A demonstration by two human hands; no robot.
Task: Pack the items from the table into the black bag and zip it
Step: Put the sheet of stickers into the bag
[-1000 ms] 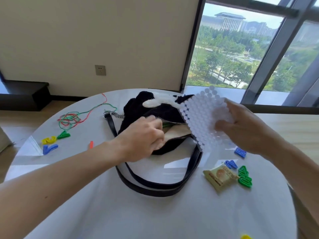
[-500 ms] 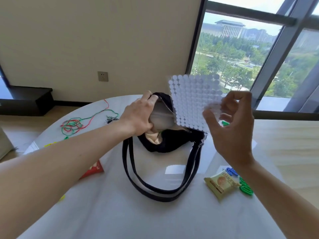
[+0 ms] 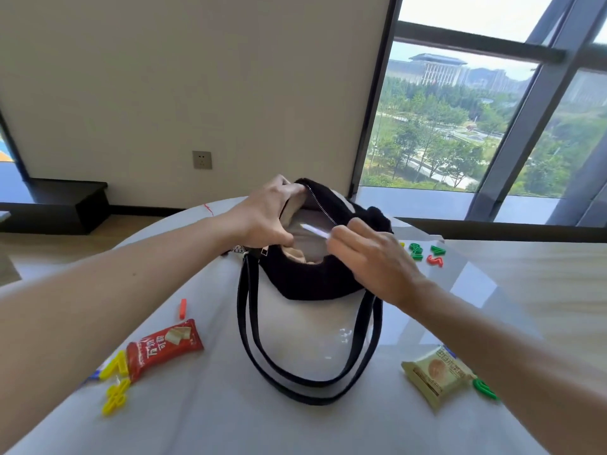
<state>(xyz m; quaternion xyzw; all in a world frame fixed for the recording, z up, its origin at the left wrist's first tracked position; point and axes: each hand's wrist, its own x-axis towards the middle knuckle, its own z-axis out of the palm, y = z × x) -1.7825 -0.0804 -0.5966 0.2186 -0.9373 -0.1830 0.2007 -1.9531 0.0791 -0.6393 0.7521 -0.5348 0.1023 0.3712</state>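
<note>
Now, left hand (image 3: 269,213) gripping black bag (image 3: 312,280) rim, right hand (image 3: 374,261) pinching white sheet (image 3: 314,229), red packet (image 3: 164,348) writing illegible

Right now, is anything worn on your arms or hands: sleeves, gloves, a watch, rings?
Nothing that shows. The left arm and right arm are bare to the frame edge, no sleeves. The left hand and right hand wear no gloves; no watch, band or ring visible.

Red snack packet (image 3: 164,348) there: white Chinese characters, can't make them out. Pale biscuit packet (image 3: 435,376), print too blurred. Red plastic piece (image 3: 435,260) reads S or 5.
</note>
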